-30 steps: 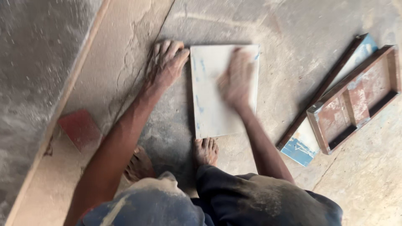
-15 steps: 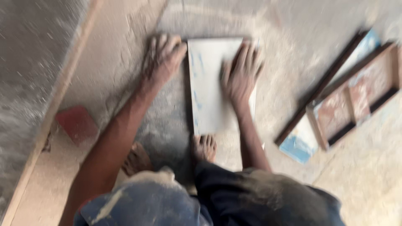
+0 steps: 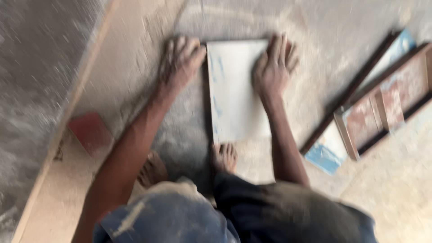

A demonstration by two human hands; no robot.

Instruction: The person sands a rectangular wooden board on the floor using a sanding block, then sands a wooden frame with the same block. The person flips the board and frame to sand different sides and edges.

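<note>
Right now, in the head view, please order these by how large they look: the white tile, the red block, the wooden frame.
1. White tile
2. Wooden frame, close to the tile and partly cut off, so unsure
3. Red block

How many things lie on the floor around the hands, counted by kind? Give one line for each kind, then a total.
Pale tile, under the left hand and right hand: 1
Red block: 1
Wooden frame tray: 1
Dark wooden strip: 1
Blue and white flat piece: 1
Total: 5
</note>
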